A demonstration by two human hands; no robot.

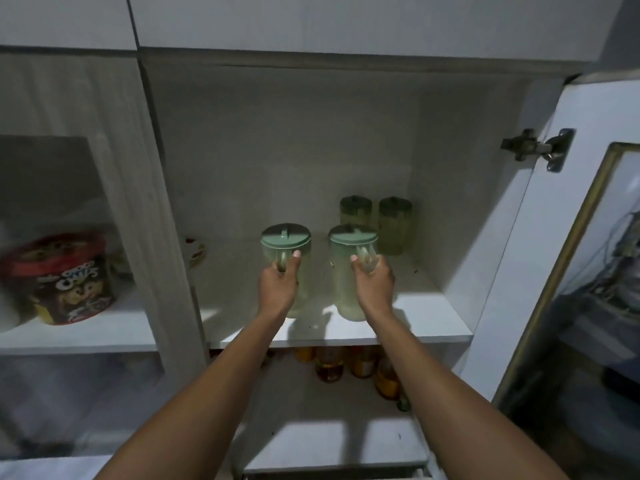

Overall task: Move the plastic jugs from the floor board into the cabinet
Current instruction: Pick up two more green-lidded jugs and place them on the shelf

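Note:
Two pale green plastic jugs with green lids stand on the white cabinet shelf (433, 327). My left hand (278, 284) grips the handle of the left jug (286, 242). My right hand (372, 282) grips the handle of the right jug (348, 271). Both jugs are upright, near the shelf's front edge. Two more green-lidded jugs stand behind them at the back right, one at the rear left (355, 209) and one at the rear right (394, 225).
The cabinet door (540, 258) hangs open on the right, on a metal hinge (536, 148). A red cereal tub (64, 278) sits in the left compartment behind glass. Several amber bottles (346, 365) stand on the shelf below. A small object (195, 251) lies at the shelf's back left.

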